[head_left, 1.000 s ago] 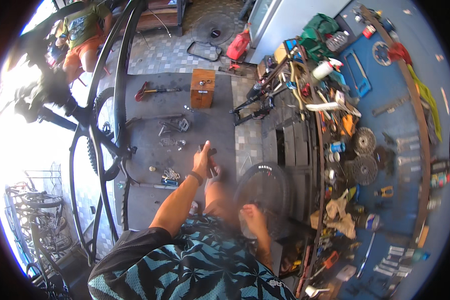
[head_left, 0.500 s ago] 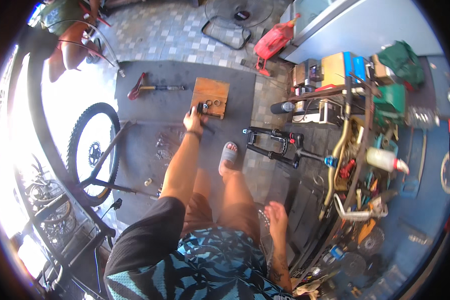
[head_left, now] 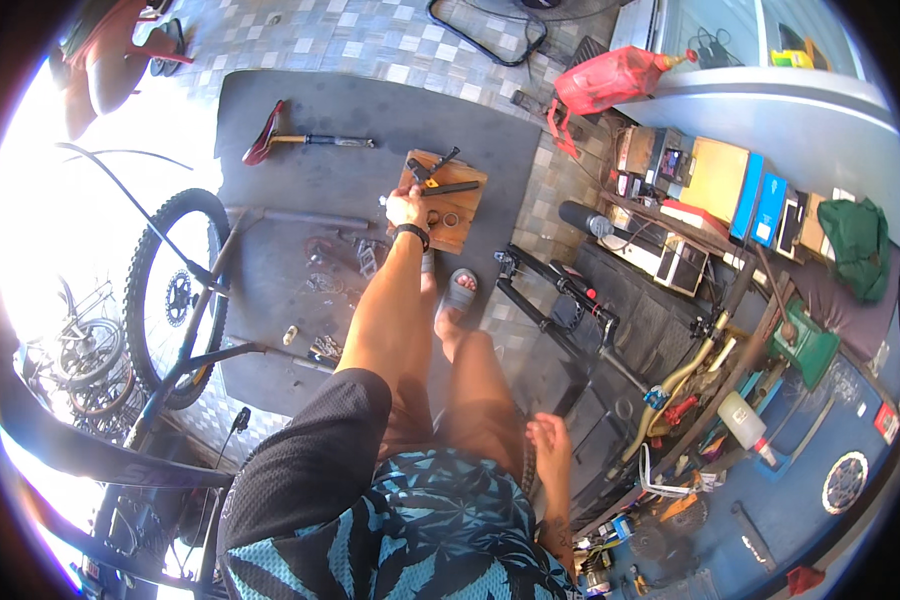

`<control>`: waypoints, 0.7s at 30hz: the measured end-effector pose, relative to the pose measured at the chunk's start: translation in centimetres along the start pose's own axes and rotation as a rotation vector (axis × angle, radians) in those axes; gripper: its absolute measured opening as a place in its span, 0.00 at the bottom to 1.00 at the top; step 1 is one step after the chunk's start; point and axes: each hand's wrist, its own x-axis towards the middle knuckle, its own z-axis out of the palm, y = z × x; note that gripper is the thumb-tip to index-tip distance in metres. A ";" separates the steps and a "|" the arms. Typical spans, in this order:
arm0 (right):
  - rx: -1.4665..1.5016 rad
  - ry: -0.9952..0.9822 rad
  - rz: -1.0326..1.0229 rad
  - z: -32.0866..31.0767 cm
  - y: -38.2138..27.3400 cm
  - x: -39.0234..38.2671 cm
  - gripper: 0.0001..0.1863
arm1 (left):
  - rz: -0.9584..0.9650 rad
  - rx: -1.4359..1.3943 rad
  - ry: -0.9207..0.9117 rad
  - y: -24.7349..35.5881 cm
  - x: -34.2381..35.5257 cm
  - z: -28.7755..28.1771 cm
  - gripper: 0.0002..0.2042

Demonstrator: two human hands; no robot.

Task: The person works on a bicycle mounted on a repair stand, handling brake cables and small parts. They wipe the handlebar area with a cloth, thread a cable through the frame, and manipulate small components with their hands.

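My left hand (head_left: 407, 208) is closed on a black tool (head_left: 442, 185) with a yellow part, over a wooden block (head_left: 460, 225) on the dark mat (head_left: 310, 185). Small metal rings (head_left: 450, 220) rest on the wood. Beyond it lie a dark red saddle on a seatpost (head_left: 262, 145) and a shaft with silver and dark blue (head_left: 335, 141). My right hand (head_left: 550, 440) hangs low by my right hip, fingers loosely bent and apart, nothing visible in them. My sandalled foot (head_left: 454, 302) is just below the block.
A bicycle frame with wheel (head_left: 180, 300) stands left. Right are a suspension fork (head_left: 540, 300), a cluttered blue bench (head_left: 800, 500), boxes (head_left: 715, 170) and a red fuel can (head_left: 600, 80). A seated person's leg (head_left: 110, 70) shows top left; loose metal parts (head_left: 325, 260) lie mid-mat.
My left hand has moved up and forward to the wooden block with the tool in it. My view has shifted, showing more of the bench's end and boxes. My right hand stays low.
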 end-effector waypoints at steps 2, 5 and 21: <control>-0.034 -0.005 0.028 0.2 -2.0 0.6 0.14 | -0.007 0.179 -0.031 0.0 -0.1 -2.4 0.14; -0.069 -0.010 0.000 -0.4 -3.4 1.0 0.14 | -0.013 0.290 -0.070 -0.4 0.4 -6.5 0.13; 0.293 1.217 0.518 -3.0 30.7 -14.4 0.07 | -0.167 0.556 -0.729 -1.0 -1.6 -30.6 0.14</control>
